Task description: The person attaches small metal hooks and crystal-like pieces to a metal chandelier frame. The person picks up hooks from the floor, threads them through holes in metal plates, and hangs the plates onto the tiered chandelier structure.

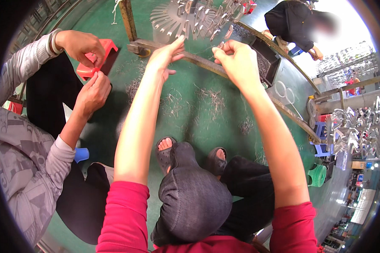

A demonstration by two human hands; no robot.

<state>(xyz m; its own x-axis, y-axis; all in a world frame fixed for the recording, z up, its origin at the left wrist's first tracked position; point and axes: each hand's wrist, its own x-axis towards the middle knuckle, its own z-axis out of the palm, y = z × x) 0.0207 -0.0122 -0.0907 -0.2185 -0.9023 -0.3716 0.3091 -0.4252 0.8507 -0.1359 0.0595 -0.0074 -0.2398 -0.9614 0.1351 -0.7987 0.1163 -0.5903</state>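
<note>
Your right hand (236,59) pinches a small metal piece (221,44), presumably for control; your left hand (168,55), fingers parted, hovers near hanging metal parts (194,17).

Red ribbed sleeves (124,215), faded black trousers (194,200), dark perforated clogs (164,160)

No words or numbers can be read. Blocky darker shapes are printed on the grey shirt (19,154) at left, but no letters can be made out; the white panel (362,206) at far right is shown too small.
</note>
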